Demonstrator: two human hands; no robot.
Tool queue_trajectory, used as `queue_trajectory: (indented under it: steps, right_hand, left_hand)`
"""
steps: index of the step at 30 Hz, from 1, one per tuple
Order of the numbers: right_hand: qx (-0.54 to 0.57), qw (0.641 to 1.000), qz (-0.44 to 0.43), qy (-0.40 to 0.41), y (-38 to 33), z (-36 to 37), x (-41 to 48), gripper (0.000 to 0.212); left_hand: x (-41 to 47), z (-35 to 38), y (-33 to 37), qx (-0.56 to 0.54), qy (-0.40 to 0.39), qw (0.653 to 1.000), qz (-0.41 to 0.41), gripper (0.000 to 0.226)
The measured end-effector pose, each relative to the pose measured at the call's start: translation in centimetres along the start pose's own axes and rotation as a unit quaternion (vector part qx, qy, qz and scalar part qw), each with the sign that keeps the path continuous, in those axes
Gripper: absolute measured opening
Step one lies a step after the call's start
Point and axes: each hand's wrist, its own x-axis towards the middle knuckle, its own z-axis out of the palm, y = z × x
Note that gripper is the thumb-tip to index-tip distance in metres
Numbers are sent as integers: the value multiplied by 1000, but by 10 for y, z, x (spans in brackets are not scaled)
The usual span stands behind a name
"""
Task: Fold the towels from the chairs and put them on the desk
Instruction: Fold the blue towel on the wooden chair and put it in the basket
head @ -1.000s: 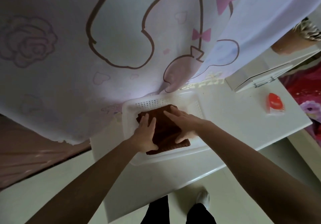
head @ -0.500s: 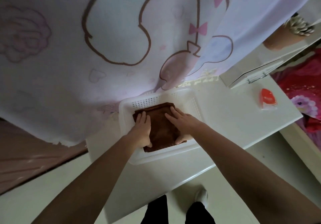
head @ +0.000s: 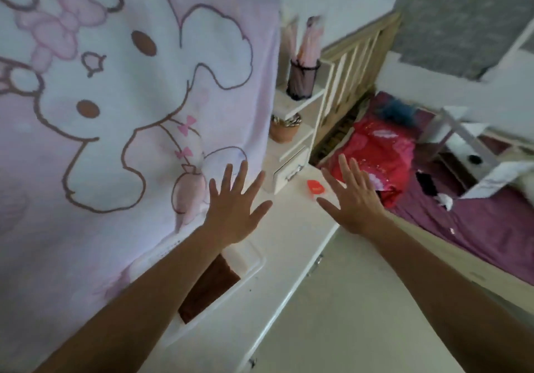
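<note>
A folded brown towel (head: 209,287) lies in a white plastic basket (head: 254,265) on the white desk (head: 291,228); my left forearm covers part of it. My left hand (head: 235,207) is raised above the desk with fingers spread, holding nothing. My right hand (head: 354,196) hovers to its right, also spread wide and holding nothing. Both hands are well clear of the towel.
A large pink cartoon-print cloth (head: 115,112) hangs along the desk's left side. A small drawer unit (head: 289,170), a plant pot (head: 284,129), a mesh pen holder (head: 302,79) and a red packet (head: 315,187) stand at the back. A bed with purple sheet (head: 462,222) lies right.
Both hands have lifted off the brown towel and spread open above the desk. The view has swung up and to the right, bringing the bed into sight.
</note>
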Motion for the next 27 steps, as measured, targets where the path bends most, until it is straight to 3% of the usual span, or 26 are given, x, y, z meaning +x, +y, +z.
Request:
queue_trajectory:
  steps: [7, 13, 18, 22, 27]
  right_hand:
    - [-13, 979, 174, 102, 152, -90, -160, 77]
    - [-76, 932, 328, 138, 298, -151, -415, 82]
    - [-116, 847, 495, 157, 347, -176, -626, 81]
    - [-143, 775, 595, 157, 348, -179, -770, 81]
    - [-163, 632, 750, 106, 324, -175, -954, 82]
  left_hand:
    - [22, -54, 198, 6, 92, 988, 124, 72]
    - [-24, -61, 466, -44, 108, 950, 291, 75]
    - [-105, -50, 672, -107, 80, 888, 439, 73]
    - [-192, -32, 807, -137, 50, 816, 559, 75]
    - [-333, -1, 961, -147, -1, 706, 693, 77]
